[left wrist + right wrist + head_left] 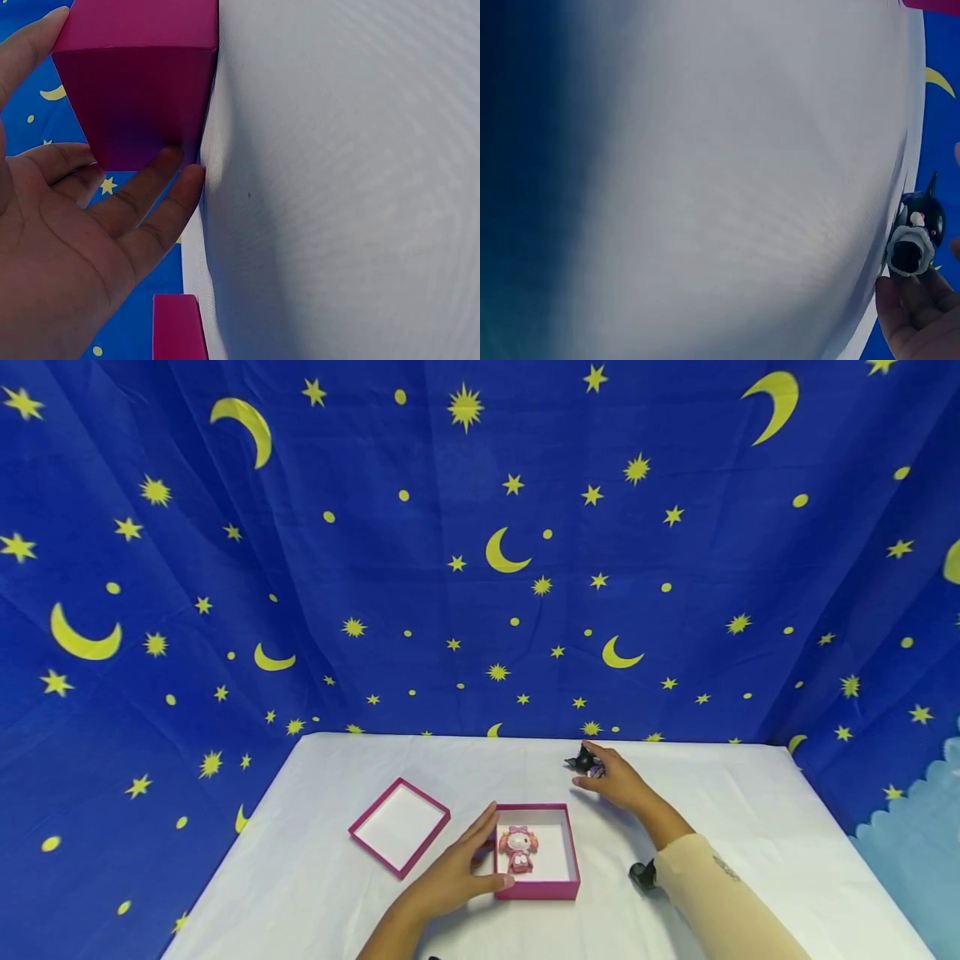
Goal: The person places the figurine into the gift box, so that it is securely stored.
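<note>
A pink-rimmed box (555, 889) with a white inside stands on the table, and a pink figurine with a bow (519, 852) lies in its left part. My left hand (453, 868) rests against the box's left side, thumb at the front corner and fingers toward the back corner. The left wrist view shows those fingers nearly straight against the box wall (135, 97). Farther back, my right hand (618, 781) is spread around a small black figurine (582, 762). In the right wrist view, fingertips (904, 300) are at the base of the figurine (919, 232), whose dark hollow underside shows.
A pink-rimmed lid or tray (401, 827), white inside, lies to the left of the box. Beside the right sleeve is a black object (642, 876), partly hidden. White cloth (315, 860) covers the table; a blue curtain with moons and stars (420, 568) hangs behind.
</note>
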The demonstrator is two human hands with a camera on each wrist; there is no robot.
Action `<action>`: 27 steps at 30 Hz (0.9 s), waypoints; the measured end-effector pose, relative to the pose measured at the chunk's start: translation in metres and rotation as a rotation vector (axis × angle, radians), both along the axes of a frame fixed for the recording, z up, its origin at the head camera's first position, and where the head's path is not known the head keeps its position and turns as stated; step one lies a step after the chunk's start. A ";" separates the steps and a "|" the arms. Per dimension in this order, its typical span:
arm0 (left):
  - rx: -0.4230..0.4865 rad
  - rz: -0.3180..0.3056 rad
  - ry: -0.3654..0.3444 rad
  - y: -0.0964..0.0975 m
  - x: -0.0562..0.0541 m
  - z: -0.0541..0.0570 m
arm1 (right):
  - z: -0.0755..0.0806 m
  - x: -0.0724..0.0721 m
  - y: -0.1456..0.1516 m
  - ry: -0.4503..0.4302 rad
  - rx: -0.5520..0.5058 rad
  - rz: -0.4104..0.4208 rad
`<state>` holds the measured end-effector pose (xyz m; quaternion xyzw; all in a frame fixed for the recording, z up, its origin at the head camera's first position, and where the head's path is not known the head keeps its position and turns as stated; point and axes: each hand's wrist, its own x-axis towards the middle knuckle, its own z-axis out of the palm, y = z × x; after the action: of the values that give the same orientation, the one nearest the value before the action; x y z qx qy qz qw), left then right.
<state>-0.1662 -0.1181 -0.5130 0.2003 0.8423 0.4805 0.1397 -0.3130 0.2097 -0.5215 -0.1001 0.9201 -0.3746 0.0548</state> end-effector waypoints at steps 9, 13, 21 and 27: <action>0.012 -0.001 -0.007 0.001 -0.001 0.000 | 0.000 0.002 0.001 0.037 0.045 0.045; 0.010 0.004 -0.011 0.001 -0.001 0.000 | -0.001 0.004 0.002 0.067 0.069 0.039; 0.003 0.015 -0.011 0.001 0.000 0.000 | 0.000 0.006 0.003 0.088 0.086 0.028; 0.017 0.011 -0.023 0.001 0.000 0.001 | 0.000 0.009 0.004 0.079 0.034 -0.029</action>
<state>-0.1659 -0.1167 -0.5124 0.1913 0.8376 0.4907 0.1451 -0.3037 0.2141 -0.5219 -0.1005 0.9291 -0.3556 0.0149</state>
